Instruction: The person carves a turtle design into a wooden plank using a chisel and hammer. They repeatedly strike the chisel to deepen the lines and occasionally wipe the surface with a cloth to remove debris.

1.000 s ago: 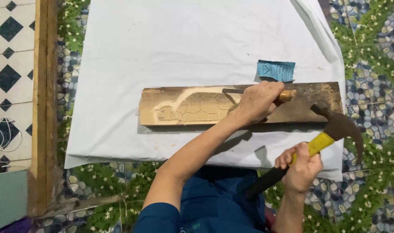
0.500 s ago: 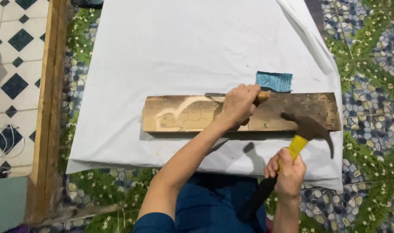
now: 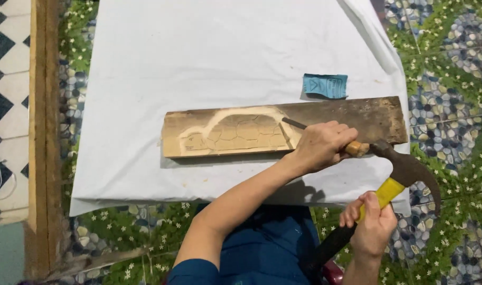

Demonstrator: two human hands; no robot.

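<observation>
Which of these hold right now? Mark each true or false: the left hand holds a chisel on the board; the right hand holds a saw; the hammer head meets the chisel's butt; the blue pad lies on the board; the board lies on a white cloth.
1. The left hand holds a chisel on the board: true.
2. The right hand holds a saw: false, a hammer.
3. Hammer head meets the chisel's butt: true.
4. The blue pad lies on the board: false, behind it on the cloth.
5. The board lies on a white cloth: true.

Both hands [image 3: 325, 146] [image 3: 372, 227] fisted, left forward
</observation>
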